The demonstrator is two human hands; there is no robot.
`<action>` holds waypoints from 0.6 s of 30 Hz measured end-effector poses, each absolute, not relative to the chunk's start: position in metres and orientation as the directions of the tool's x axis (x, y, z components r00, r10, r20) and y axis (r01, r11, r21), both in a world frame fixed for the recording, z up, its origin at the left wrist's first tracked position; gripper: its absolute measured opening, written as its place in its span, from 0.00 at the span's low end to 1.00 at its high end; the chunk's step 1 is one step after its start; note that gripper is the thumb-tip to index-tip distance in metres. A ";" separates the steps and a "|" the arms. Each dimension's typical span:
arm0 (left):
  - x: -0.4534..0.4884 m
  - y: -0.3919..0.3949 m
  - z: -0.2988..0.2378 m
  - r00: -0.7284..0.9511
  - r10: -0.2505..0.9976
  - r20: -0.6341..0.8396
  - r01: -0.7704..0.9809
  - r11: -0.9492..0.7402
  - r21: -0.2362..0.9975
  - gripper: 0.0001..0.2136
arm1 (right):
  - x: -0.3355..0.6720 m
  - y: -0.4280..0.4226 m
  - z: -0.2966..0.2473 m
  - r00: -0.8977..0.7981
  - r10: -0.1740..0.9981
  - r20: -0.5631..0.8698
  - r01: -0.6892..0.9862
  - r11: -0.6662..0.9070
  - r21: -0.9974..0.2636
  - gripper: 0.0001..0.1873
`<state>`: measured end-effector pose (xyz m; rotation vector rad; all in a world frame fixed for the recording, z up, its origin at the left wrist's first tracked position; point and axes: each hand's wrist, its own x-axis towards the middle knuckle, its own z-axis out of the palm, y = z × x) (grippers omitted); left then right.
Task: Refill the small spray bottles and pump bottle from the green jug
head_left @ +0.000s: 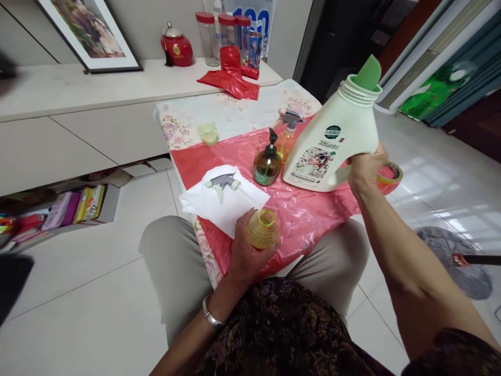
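My left hand (250, 250) is wrapped around a yellow see-through ribbed bottle (263, 232) whose mouth is uncovered. By its handle, my right hand (368, 162) grips a large pale green detergent jug (317, 141), tilted a little, with a green spout showing in its uncapped neck. Left of the bottle, a grey and white spray trigger head (224, 183) rests on a folded white cloth (211, 206). A dark pump bottle (267, 164) stands just left of the jug. Behind it is an orange spray bottle (287, 138) with a grey trigger.
Red plastic sheeting (301, 219) covers much of the small table. A small translucent cup (207, 134) sits on the far left side, and a tape roll (390, 175) on the right. Red-lidded jars (207, 42) and a red pot (177, 48) line the cabinet top.
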<state>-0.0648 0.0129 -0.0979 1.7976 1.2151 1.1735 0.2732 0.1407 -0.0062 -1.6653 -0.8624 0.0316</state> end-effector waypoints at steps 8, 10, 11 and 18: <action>-0.065 0.012 -0.097 0.144 0.940 0.308 0.336 -0.339 0.879 0.42 | 0.275 0.142 -0.024 0.714 0.556 0.426 0.518 -0.009 -0.855 0.08; -0.065 0.012 -0.096 0.150 0.941 0.303 0.336 -0.336 0.880 0.42 | 0.274 0.140 -0.022 0.708 0.558 0.434 0.529 -0.010 -0.849 0.11; -0.065 0.012 -0.096 0.155 0.941 0.301 0.335 -0.337 0.880 0.42 | 0.274 0.137 -0.020 0.696 0.568 0.439 0.539 -0.010 -0.842 0.11; -0.065 0.012 -0.095 0.150 0.948 0.281 0.272 -0.313 0.910 0.41 | 0.268 0.062 -0.013 0.549 0.679 0.488 0.698 -0.051 -0.714 0.25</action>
